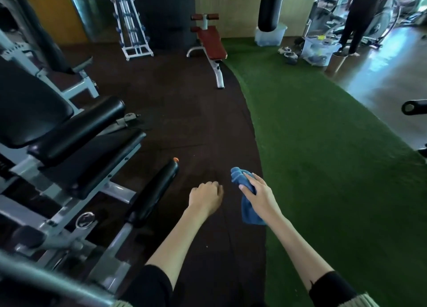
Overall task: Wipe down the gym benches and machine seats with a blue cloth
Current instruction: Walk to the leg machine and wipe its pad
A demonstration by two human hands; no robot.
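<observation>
Blue cloth point(249, 211) is gripped in the right hand point(258, 193), bunched up, with one end showing past the fingers and the other hanging below the palm. The left hand point(205, 197) is held just beside it, apart from the cloth, with its fingers curled under and nothing held in it. Both hands are stretched out above the dark rubber floor point(184, 112), and dark sleeves are seen at the elbows.

Just left of the left hand, a black padded arm point(154, 193) with an orange tip is seen angled upward on a grey steel frame. Further left, a black machine seat point(30, 108) is found, with a black roller pad point(78, 129) lying across its front edge.

To the right of the hands, the floor is covered by green turf point(335, 156), whose curved edge meets the rubber.

Well ahead, at the seam of rubber and turf, a red bench point(211, 43) on a white frame is set. A white rack point(130, 25) is placed to its left, and a black punching bag point(270, 6) is hung to its right above a clear plastic bin point(270, 36). At the far right, a person in dark clothing point(362, 13) is seen standing among exercise machines.
</observation>
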